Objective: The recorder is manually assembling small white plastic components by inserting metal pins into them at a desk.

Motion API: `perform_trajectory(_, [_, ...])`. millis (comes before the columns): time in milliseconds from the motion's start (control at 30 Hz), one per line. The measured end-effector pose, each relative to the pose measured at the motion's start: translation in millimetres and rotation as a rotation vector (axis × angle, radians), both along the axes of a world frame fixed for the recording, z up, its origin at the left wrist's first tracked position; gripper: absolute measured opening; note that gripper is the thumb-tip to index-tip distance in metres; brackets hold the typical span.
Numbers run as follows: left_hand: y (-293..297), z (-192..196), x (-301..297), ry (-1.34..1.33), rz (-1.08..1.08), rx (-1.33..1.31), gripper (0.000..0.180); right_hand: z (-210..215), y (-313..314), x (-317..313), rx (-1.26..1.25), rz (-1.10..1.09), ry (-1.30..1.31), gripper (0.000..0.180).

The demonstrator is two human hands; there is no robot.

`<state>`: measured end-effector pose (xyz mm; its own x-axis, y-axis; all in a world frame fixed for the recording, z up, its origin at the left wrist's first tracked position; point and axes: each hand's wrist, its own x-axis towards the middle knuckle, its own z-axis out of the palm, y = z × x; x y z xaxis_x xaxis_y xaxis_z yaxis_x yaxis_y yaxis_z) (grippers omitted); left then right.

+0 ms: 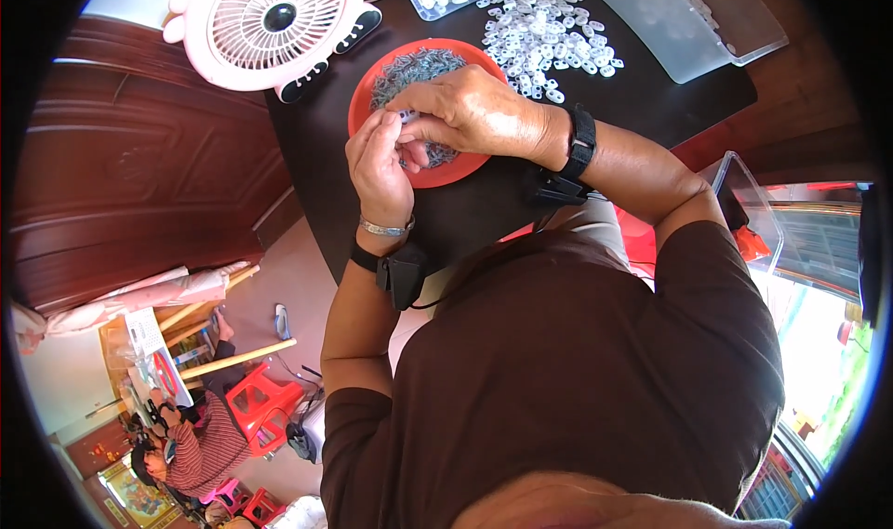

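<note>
Above a red bowl (358, 120) full of small grey screw-like pieces (423, 65), my two hands meet. My left hand (379, 168) is closed, fingertips pinching a small white plastic piece (406, 116) with dark spots. From the right, my right hand (479, 109) reaches over with thumb and forefinger closed at the same white piece. Its far side is hidden by my fingers, so I cannot tell if a grey piece is in it. Right of the bowl lies a loose heap of similar white plastic pieces (549, 41) on the dark table (651, 101).
A pink-and-white fan (279, 27) stands at the table's far left. Translucent bins (670, 27) with more white pieces are at the back. Black devices are strapped to both wrists. At lower left, a person in a striped top (209, 445) sits near a red stool (265, 403).
</note>
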<state>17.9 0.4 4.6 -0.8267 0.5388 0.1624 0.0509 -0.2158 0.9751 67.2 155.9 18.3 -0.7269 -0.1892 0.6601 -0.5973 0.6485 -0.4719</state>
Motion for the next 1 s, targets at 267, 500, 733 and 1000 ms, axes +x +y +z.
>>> perform_trajectory(267, [0.7, 4.9, 5.0, 0.052, 0.012, 0.003, 0.031, -1.9, -1.1, 0.5, 0.014, -0.025, 0.034, 0.027])
perform_trajectory(500, [4.6, 2.2, 0.5, 0.092, 0.086, -0.016, 0.029, -4.7, 5.3, -6.6, -0.228, 0.073, -0.153, 0.041])
perform_trajectory(733, [1.9, 3.2, -0.3, 0.110, 0.104, -0.048, 0.027, 4.7, 7.8, -1.4, -0.171, 0.075, -0.027, 0.024])
perform_trajectory(1000, [-2.6, 1.1, -7.7, 0.204, 0.120, -0.039, 0.031, 31.0, 25.5, 5.5, -0.091, -0.237, 0.222, 0.027])
